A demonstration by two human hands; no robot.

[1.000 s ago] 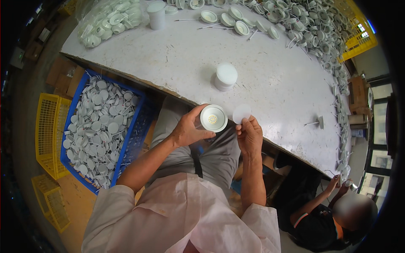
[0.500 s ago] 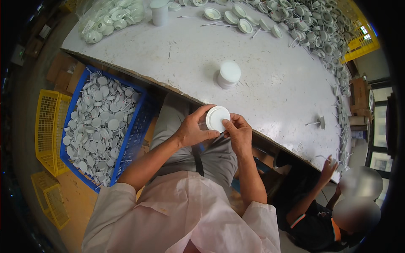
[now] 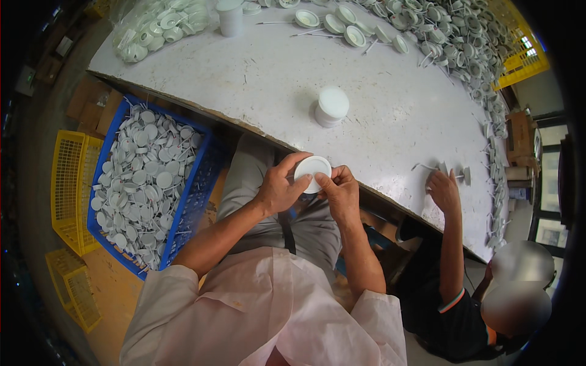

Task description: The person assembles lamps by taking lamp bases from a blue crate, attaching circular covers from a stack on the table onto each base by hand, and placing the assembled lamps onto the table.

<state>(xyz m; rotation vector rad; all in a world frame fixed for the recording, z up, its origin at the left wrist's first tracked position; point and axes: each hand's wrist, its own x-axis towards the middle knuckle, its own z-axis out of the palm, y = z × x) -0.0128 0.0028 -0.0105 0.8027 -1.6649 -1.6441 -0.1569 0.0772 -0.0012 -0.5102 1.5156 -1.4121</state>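
Observation:
Above my lap, close to the table edge, both hands hold a round white disc with a raised rim. My left hand grips its left side, thumb pressed on the lower part of the face. At the lower right, my right hand pinches the rim with its thumb on top. The disc's underside and most of the fingertips are hidden. On the table just beyond stands a short stack of round white pieces.
A blue crate of round white wired parts stands left, beside yellow crates. On the white table are a bag of white cups, another white stack and a heap of wired parts. A co-worker's hand reaches in from the right.
The disc has tilted and shifted slightly left, and my left thumb has moved up onto its face. The co-worker's hand has moved left over the table, setting a wired part beside another.

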